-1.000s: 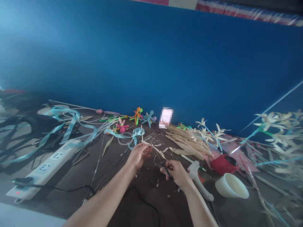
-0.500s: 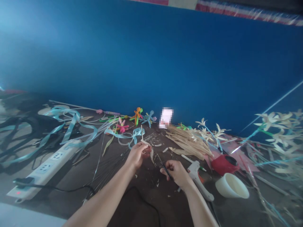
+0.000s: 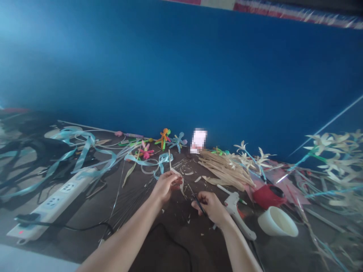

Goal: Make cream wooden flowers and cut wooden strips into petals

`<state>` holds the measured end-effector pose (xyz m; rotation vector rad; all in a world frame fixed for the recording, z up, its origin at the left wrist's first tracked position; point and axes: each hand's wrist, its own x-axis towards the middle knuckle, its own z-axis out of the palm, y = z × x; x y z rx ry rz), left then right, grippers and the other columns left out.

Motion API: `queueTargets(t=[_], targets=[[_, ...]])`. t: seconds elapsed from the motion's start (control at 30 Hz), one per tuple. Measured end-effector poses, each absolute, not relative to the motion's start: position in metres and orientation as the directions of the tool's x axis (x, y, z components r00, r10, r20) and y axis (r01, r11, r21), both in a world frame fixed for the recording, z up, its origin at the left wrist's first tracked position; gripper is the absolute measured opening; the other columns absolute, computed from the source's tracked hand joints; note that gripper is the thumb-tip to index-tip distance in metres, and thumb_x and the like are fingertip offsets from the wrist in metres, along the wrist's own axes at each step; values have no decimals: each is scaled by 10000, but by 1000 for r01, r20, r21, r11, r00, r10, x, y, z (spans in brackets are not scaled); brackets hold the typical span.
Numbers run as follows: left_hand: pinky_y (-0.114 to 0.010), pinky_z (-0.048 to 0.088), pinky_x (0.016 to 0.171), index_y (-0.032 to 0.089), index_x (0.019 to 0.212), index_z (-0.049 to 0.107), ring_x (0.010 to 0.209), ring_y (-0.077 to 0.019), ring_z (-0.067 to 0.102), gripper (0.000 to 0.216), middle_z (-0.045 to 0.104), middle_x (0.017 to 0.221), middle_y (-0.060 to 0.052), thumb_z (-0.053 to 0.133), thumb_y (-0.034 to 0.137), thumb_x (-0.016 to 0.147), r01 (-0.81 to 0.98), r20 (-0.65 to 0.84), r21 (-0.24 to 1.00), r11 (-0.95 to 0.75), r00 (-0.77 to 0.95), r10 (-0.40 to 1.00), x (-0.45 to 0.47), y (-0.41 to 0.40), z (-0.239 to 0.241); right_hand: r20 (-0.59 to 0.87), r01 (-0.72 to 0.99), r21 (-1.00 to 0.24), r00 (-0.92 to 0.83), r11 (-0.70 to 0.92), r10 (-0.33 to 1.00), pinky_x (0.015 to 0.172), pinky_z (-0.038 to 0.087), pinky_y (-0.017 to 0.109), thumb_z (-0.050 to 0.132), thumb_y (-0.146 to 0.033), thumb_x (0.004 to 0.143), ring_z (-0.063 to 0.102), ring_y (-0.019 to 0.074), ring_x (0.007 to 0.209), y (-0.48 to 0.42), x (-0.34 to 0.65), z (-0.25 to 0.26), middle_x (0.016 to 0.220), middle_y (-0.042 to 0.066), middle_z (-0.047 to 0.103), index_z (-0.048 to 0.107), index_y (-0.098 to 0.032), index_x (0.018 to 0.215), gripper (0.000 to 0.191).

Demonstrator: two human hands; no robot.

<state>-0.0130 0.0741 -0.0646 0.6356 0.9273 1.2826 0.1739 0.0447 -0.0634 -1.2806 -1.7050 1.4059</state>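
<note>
My left hand (image 3: 166, 186) is closed, fingers pinching a narrow pale strip of dried husk (image 3: 170, 158) that sticks up above them. Another pale curved piece (image 3: 182, 185) shows just right of those fingertips; whether it belongs to the same strip I cannot tell. In my right hand (image 3: 210, 206), fingers are wrapped round dark-handled scissors (image 3: 199, 204), whose thin blades point up and left toward the left hand. A small gap separates the blades from the left fingers. Husk scraps (image 3: 197, 179) and thin wires (image 3: 181, 163) lie on the dark table around both hands.
Right of my right hand lies a white glue gun (image 3: 235, 211), then a cream cup (image 3: 278, 223) and red container (image 3: 268, 196). Dried husks (image 3: 224, 170) are piled behind. A power strip (image 3: 53, 204), blue ribbon (image 3: 85, 151) and cords lie left. Husk flowers (image 3: 326, 145) stand right.
</note>
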Motion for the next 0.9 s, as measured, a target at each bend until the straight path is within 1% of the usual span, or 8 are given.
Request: queueTargets(t=[0.1,0.17,0.37,0.53,0.67,0.9], targets=[[-156,450,439,128,703,581,653,-121,603,73,633,731,-37,613,167,649,-649,-272,713,266,93,958,-12,75,-68,-119,316,-949,-365,3,924,415,313,178,619,-393,636,453,81,411,45,173,-63,446,-36,512,475,-161,555,284],[-145,460,439,122,735,580,698,-127,612,91,633,770,-48,616,154,658,-705,-307,642,302,125,943,-12,75,-69,-112,324,-946,-359,11,927,418,314,179,614,-390,642,450,83,417,45,172,-64,449,-34,514,478,-161,563,278],[-125,470,431,107,776,584,675,-107,617,75,631,786,-49,582,128,704,-763,-356,552,337,149,922,-8,74,-71,-30,359,-928,-336,98,942,443,309,180,612,-363,648,442,88,477,46,171,-74,507,-32,509,519,-150,626,234],[-117,469,428,99,773,586,647,-98,616,63,633,747,-44,574,118,714,-778,-377,525,347,153,913,-5,73,-71,27,413,-898,-293,152,956,457,304,175,625,-362,627,405,82,496,46,170,-76,527,-40,476,502,-155,610,242],[-104,457,415,94,771,588,621,-88,612,59,633,723,-46,571,107,716,-782,-385,526,334,131,913,-4,74,-70,32,430,-889,-283,157,958,449,297,168,624,-362,623,382,75,485,45,170,-75,512,-52,442,473,-163,594,252],[-100,458,420,96,777,590,603,-82,608,73,631,686,-38,587,122,709,-777,-387,534,334,127,913,-6,74,-70,34,455,-877,-253,150,967,430,283,174,615,-404,620,391,79,467,46,171,-80,485,-47,445,454,-168,564,291]])
